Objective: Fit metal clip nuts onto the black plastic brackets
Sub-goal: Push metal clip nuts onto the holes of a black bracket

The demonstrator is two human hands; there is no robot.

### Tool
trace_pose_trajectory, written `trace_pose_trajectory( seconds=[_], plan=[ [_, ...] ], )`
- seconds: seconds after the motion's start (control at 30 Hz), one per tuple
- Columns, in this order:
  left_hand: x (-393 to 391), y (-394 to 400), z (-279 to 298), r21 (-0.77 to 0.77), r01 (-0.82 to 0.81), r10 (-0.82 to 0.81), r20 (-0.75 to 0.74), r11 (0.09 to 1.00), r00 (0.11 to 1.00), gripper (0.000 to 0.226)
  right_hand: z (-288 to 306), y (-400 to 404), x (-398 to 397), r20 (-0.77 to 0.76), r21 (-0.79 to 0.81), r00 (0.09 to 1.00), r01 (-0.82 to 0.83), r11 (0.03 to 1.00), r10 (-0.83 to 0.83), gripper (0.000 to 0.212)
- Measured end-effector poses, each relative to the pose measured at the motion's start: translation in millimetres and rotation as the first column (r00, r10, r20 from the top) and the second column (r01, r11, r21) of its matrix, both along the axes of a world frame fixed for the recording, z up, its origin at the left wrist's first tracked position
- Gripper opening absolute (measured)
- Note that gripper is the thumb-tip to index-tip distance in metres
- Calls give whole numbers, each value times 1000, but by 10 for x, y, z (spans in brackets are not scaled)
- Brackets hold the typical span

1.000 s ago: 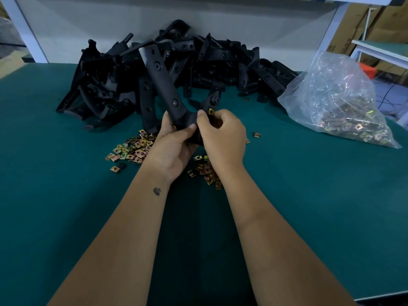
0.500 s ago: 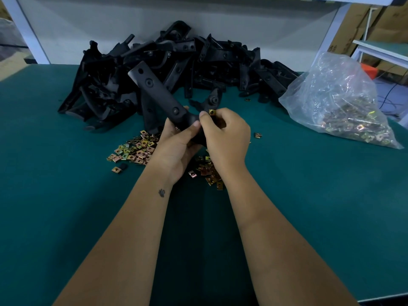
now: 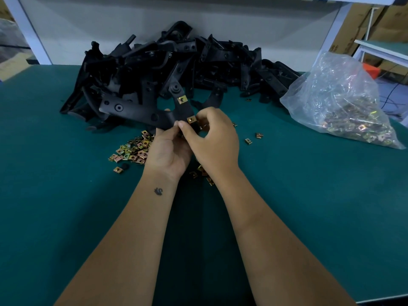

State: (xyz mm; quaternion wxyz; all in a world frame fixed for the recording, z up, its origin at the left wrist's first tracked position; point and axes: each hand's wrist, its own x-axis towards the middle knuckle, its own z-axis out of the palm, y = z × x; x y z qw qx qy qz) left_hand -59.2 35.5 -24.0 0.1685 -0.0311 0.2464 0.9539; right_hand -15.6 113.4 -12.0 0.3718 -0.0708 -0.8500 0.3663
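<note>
Your left hand grips the bracket; your right hand pinches a clip nut at its near arm: push it square until seated

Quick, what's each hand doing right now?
Left hand: grips the black bracket from below.
Right hand: pinches a clip nut against the bracket's arm.

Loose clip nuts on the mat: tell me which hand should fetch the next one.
Probably the right hand: it only pinches the clip nut while the left hand grips the bracket.
</note>
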Motion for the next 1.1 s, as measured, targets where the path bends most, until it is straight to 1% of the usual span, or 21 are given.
trace_pose_trajectory(
  seconds=[0.13,0.27,0.37,0.4,0.43,0.5,0.57,0.63,0.67,0.73,0.83,0.9,0.97,1.03,1.1],
  plan=[
    [15,-5,17,-30,19,-19,3,999,1000,22,-12,-9,2,-51,130,998,31,991,-25,30],
    [4,-19,18,-125,62,-65,-15,990,998,18,-13,33,3,-104,178,994,55,983,-36,31],
    [13,-6,48,-229,57,-61,-12,972,998,39,-7,74,8,-122,173,991,69,983,-48,31],
    [13,-8,56,-260,42,-48,-18,965,999,42,-9,85,10,-129,163,990,74,984,-53,30],
    [15,-12,67,-295,17,-29,-37,955,999,39,-11,92,12,-137,152,989,77,985,-56,29],
    [3,-40,75,-354,-74,42,-98,932,994,23,-15,104,17,-142,115,988,75,991,-58,26],
    [0,-75,87,-388,-166,115,-151,906,982,13,-14,114,22,-134,68,989,71,995,-61,23],
    [-2,-101,98,-403,-215,165,-157,890,974,10,-14,121,16,-114,22,992,59,998,-56,20],
    [1,-109,100,-395,-232,188,-146,889,971,10,-14,121,10,-96,-21,995,36,999,-38,18],
    [11,-117,108,-357,-268,239,-124,895,963,12,-10,107,2,-53,-165,998,-51,985,43,14],
    [20,-128,126,-298,-318,298,-112,900,948,12,-9,109,-29,12,-408,982,-165,898,186,18],
    [23,-133,133,-301,-312,294,-106,901,950,12,3,117,-50,17,-504,966,-215,836,259,13],
    [40,-112,128,-366,-284,251,-136,886,958,10,16,109,-54,-4,-580,954,-247,776,301,3],
    [81,-73,127,-440,-264,197,-193,859,961,9,21,94,-54,-26,-650,953,-245,720,302,9],
    [117,-31,126,-492,-277,162,-263,825,951,8,26,100,-52,-64,-728,956,-241,642,286,13]
  ],
)
